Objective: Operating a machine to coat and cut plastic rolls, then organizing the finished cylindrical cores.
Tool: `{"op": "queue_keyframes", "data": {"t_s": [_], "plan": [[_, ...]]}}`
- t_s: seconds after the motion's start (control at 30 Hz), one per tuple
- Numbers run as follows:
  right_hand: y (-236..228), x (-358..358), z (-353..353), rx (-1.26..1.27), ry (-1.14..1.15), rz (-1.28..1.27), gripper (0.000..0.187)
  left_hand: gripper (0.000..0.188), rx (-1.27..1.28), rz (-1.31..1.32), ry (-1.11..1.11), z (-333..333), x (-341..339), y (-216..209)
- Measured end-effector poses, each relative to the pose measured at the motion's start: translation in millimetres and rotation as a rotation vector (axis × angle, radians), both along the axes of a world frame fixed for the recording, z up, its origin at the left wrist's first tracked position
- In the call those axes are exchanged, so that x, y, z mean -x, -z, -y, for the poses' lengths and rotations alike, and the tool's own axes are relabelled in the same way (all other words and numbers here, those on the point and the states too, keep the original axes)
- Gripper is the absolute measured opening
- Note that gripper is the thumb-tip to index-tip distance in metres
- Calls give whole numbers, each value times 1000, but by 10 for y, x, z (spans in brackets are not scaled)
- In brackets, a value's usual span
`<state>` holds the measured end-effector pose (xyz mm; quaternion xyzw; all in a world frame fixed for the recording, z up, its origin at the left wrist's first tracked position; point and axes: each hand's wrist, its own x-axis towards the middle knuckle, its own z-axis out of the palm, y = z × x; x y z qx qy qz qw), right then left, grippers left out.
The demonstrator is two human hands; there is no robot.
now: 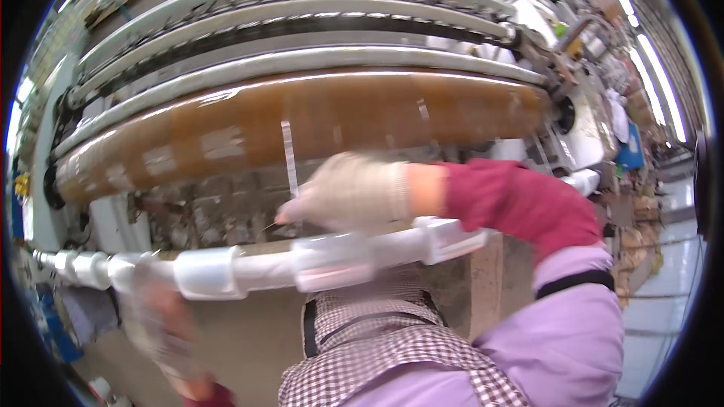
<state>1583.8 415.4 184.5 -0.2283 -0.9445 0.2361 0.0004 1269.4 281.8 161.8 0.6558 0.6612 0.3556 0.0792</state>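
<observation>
Around a bar (265,271) sit pale rolls (207,273); how left hand (161,324) and right hand (347,190) grip, I cannot tell.

Roll (207,273) at 8 o'clock is showing white, cylinder (332,113) at 12 amber-brown, apron (385,354) at 6 brown-and-white checks.

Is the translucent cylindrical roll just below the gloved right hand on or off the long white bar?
On: the roll sits around the white bar, which shows at both its ends.

Beyond my two hands (160,324), one brown roller (339,113); beside my right hand (351,190), one white strip (289,157); below that hand, one white bar (265,271).
</observation>
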Motion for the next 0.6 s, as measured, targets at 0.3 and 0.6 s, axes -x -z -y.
{"op": "queue_keyframes", "data": {"t_s": [0.3, 0.6], "plan": [[163, -1268, 62, -139, -310, 94, 22, 50, -102, -358, 34, 238, -2250, 281], [73, -3824, 445, 7, -256, 264, 15, 28, -268, -193, -315, 86, -2035, 760]]}}
